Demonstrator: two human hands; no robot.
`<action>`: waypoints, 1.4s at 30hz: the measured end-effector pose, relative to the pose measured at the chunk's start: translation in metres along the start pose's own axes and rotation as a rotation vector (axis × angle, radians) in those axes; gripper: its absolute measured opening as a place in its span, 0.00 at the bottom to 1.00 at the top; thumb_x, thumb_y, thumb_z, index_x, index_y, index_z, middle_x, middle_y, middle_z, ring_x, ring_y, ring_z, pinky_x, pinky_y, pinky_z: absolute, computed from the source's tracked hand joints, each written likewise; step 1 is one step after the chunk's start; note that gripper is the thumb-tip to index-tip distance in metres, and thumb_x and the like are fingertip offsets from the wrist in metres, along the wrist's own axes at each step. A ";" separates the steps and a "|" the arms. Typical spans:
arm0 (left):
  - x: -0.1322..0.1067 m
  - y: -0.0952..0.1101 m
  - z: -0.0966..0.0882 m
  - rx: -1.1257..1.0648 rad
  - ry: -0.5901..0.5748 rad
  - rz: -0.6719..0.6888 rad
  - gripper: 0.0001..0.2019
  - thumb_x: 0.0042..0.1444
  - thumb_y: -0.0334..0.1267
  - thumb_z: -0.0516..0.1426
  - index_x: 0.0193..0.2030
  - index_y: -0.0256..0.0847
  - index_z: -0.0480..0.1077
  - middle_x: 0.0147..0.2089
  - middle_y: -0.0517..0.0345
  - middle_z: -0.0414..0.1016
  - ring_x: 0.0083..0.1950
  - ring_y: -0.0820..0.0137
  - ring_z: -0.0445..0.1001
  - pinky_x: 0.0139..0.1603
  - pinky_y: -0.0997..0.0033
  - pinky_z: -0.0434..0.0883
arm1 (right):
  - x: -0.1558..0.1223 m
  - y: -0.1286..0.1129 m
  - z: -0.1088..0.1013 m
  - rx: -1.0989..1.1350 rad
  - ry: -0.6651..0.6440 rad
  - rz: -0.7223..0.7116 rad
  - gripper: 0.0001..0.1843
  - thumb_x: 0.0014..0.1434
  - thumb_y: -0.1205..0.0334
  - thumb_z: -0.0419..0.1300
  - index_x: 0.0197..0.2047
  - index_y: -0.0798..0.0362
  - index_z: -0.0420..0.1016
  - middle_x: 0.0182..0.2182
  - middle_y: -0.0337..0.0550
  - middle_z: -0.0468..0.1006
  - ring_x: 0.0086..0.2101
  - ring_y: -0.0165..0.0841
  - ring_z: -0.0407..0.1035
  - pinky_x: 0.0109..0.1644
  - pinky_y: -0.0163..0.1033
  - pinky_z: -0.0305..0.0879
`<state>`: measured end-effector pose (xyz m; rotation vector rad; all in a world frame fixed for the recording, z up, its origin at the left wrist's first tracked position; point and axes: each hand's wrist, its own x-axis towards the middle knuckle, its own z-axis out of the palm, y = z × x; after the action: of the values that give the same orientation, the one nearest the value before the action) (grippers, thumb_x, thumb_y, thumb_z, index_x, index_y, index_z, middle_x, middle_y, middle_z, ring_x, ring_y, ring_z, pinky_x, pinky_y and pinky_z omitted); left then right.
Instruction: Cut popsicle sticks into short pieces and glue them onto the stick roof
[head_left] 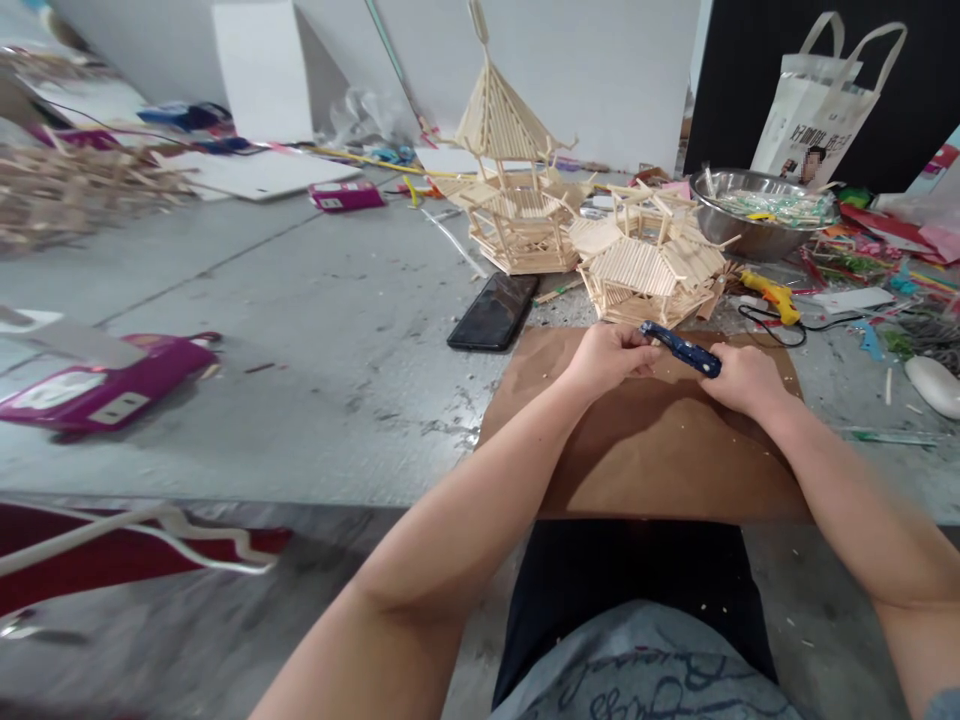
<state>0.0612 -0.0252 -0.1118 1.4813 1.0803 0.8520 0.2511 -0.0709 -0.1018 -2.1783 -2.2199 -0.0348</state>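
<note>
The right hand [742, 380] grips a blue cutter [681, 348] by the handle. The left hand [611, 360] is clenched at its tip (what it pinches is hidden). Both are above the brown board [660, 450], with the stick house [645, 272] at 12 o'clock and the phone [493, 311] at 10 o'clock.

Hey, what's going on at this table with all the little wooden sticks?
A person works over a brown board on a grey table. The right hand grips a blue-handled tool; the left hand is curled at its front end, hiding whatever it pinches. Just beyond stand a tall stick pavilion and a lower one, with a black phone, a yellow glue gun and a steel bowl nearby.
</note>
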 end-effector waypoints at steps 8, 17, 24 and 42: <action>-0.001 0.003 0.000 -0.047 -0.045 0.018 0.05 0.47 0.29 0.59 0.23 0.34 0.69 0.19 0.62 0.71 0.22 0.78 0.72 0.27 0.80 0.71 | 0.004 0.015 0.000 0.061 0.036 -0.053 0.24 0.48 0.48 0.56 0.46 0.50 0.68 0.39 0.49 0.78 0.39 0.48 0.73 0.36 0.44 0.63; 0.001 -0.009 -0.001 0.085 -0.050 0.165 0.02 0.44 0.29 0.57 0.24 0.34 0.71 0.22 0.61 0.73 0.25 0.75 0.73 0.30 0.77 0.72 | -0.001 0.011 -0.004 0.068 0.048 -0.127 0.21 0.47 0.56 0.56 0.46 0.50 0.68 0.38 0.47 0.78 0.38 0.44 0.72 0.34 0.40 0.60; 0.001 -0.007 -0.003 0.214 -0.024 0.205 0.02 0.43 0.29 0.57 0.23 0.33 0.72 0.22 0.60 0.74 0.25 0.75 0.71 0.28 0.79 0.69 | -0.003 0.011 -0.006 0.049 0.063 -0.136 0.20 0.47 0.57 0.56 0.45 0.51 0.69 0.36 0.47 0.78 0.36 0.42 0.72 0.33 0.39 0.59; 0.001 -0.003 -0.002 0.064 -0.036 0.102 0.04 0.41 0.23 0.56 0.21 0.33 0.69 0.20 0.62 0.73 0.23 0.77 0.72 0.28 0.79 0.71 | -0.002 0.011 -0.004 0.008 0.080 -0.129 0.18 0.47 0.55 0.56 0.43 0.50 0.70 0.34 0.47 0.79 0.33 0.42 0.72 0.32 0.39 0.58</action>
<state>0.0594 -0.0238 -0.1145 1.6106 1.0205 0.8653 0.2625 -0.0728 -0.0979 -1.9892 -2.3083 -0.1139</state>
